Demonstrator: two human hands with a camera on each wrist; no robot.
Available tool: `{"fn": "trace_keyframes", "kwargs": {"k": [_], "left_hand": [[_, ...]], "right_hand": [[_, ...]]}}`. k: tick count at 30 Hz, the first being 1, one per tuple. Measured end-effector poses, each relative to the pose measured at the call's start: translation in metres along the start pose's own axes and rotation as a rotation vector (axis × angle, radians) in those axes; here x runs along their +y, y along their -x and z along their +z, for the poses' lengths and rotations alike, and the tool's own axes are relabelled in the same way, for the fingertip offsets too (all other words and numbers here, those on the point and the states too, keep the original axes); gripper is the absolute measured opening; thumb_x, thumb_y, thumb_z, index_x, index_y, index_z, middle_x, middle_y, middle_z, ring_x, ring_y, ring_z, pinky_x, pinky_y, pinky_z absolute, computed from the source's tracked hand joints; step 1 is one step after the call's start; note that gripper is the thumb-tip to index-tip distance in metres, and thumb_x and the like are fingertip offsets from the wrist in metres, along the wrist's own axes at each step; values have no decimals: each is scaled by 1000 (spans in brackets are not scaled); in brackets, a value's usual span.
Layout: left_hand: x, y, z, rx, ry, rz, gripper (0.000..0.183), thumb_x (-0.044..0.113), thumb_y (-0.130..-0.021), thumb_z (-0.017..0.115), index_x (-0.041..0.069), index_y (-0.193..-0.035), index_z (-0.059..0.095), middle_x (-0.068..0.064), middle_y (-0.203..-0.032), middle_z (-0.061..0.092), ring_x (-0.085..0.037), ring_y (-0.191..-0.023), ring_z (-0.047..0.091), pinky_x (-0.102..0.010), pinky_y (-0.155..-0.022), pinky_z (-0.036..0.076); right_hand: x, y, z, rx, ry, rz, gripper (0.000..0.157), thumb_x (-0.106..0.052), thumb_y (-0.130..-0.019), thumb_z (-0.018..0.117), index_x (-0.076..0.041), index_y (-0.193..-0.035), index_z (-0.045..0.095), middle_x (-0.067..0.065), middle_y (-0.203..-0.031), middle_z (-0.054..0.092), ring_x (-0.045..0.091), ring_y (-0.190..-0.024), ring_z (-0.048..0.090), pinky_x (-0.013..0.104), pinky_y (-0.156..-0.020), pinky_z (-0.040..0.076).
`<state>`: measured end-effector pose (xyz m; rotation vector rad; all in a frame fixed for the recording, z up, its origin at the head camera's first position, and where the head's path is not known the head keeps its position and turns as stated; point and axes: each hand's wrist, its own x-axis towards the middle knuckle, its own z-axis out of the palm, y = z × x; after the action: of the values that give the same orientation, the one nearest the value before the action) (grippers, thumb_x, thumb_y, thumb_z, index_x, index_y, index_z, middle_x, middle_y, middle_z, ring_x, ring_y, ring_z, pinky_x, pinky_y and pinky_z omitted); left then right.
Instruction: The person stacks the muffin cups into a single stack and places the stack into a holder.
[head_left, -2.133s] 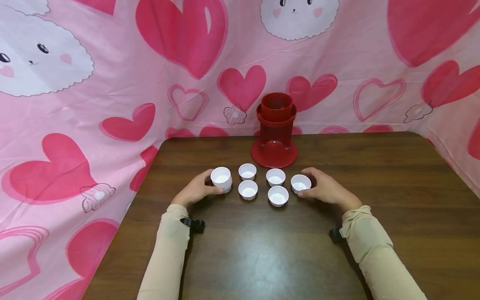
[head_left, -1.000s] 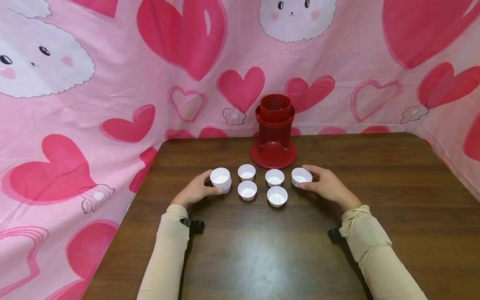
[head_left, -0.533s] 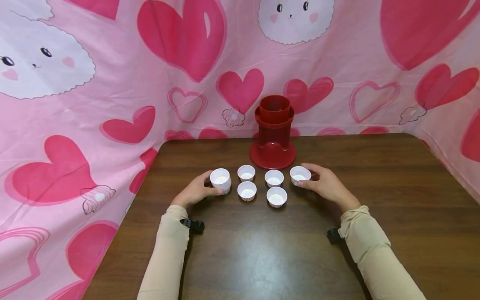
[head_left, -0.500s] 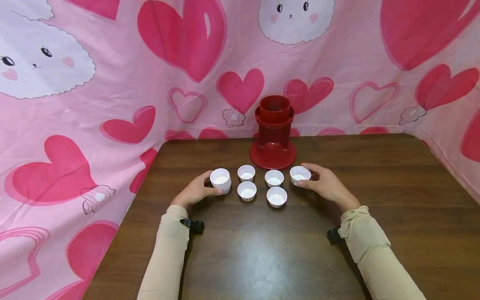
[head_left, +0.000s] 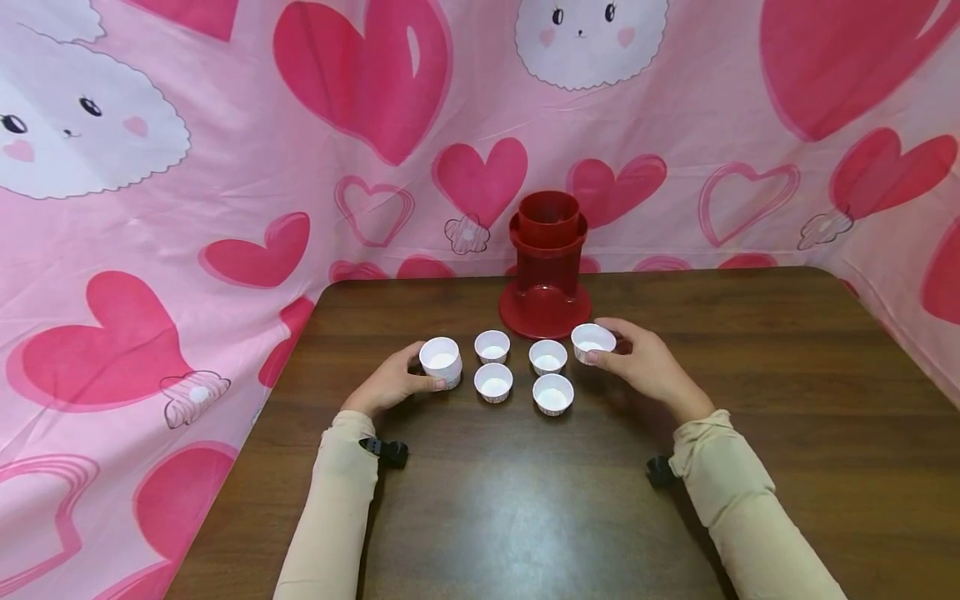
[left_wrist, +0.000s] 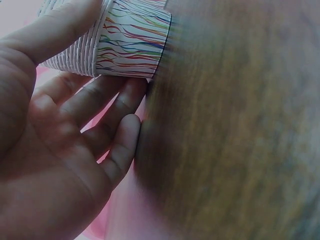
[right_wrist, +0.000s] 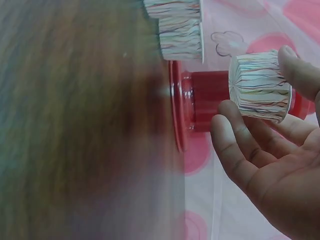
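My left hand (head_left: 397, 379) grips a nested stack of white paper baking cups (head_left: 441, 360) at the left end of the group. Up close in the left wrist view, the stack (left_wrist: 132, 42) shows coloured wavy lines and several layered rims, with its base on the table. My right hand (head_left: 645, 362) pinches one paper baking cup (head_left: 593, 343) between thumb and fingers. In the right wrist view that cup (right_wrist: 261, 85) is held above the tabletop. Between the hands stand more single cups in two pairs, a left pair (head_left: 493, 382) and a right pair (head_left: 553, 394).
A red stand (head_left: 546, 308) with a round base and an open tube on top is behind the cups. The brown wooden table (head_left: 480, 517) meets a pink heart-patterned cloth (head_left: 262, 167) at its back and left.
My right hand has lifted its cup off the table and carried it slightly left and away from me. The left hand keeps its hold on the stack in the same place.
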<state>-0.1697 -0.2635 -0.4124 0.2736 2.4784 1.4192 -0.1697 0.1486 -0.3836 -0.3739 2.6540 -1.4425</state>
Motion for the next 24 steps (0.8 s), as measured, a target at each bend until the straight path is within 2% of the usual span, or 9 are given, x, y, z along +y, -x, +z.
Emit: {"fn": "trace_keyframes", "kwargs": {"k": [9, 14, 17, 20, 21, 24], "left_hand": [[0, 1, 0, 0, 1, 3, 67, 19, -84, 85, 4, -140, 53, -14, -131, 61, -34, -129, 49, -56, -110, 32], [1, 1, 0, -1, 12, -1, 66, 17, -84, 84, 5, -140, 53, -14, -131, 61, -33, -128, 49, -55, -110, 31], [17, 7, -1, -13, 10, -11, 63, 13, -85, 82, 2, -140, 52, -17, -132, 60, -35, -128, 49, -56, -110, 32], [19, 7, -1, -26, 7, -21, 64, 11, -86, 81, 0, -141, 51, -18, -133, 59, -36, -129, 48, -57, -109, 32], [18, 7, -1, -27, 3, -19, 64, 12, -86, 81, 0, -142, 50, -18, -133, 59, -36, -128, 49, -57, -109, 32], [2, 0, -1, -20, -1, -13, 68, 16, -86, 82, 4, -144, 49, -16, -135, 59, -35, -129, 48, -57, -110, 32]], "right_hand": [[-13, -8, 10, 13, -56, -26, 61, -26, -89, 80, -4, -141, 56, 18, -120, 65, 31, -99, 61, 37, -85, 49], [-20, -12, 17, 19, -67, -52, 59, -21, -89, 80, -3, -140, 57, 18, -117, 66, 31, -96, 61, 38, -83, 49], [-25, -15, 21, 20, -64, -69, 59, -21, -88, 80, -3, -139, 57, 17, -117, 66, 30, -97, 60, 40, -83, 49], [-31, -17, 25, 16, -71, -77, 60, -21, -89, 80, -3, -141, 56, 17, -121, 65, 32, -102, 59, 43, -87, 48], [-33, -18, 26, 13, -69, -74, 60, -22, -89, 79, -3, -141, 56, 17, -125, 64, 32, -106, 58, 44, -90, 48], [-40, -20, 30, -2, -86, -63, 61, -21, -89, 79, -4, -142, 54, 18, -129, 62, 34, -112, 57, 48, -93, 48]]}}
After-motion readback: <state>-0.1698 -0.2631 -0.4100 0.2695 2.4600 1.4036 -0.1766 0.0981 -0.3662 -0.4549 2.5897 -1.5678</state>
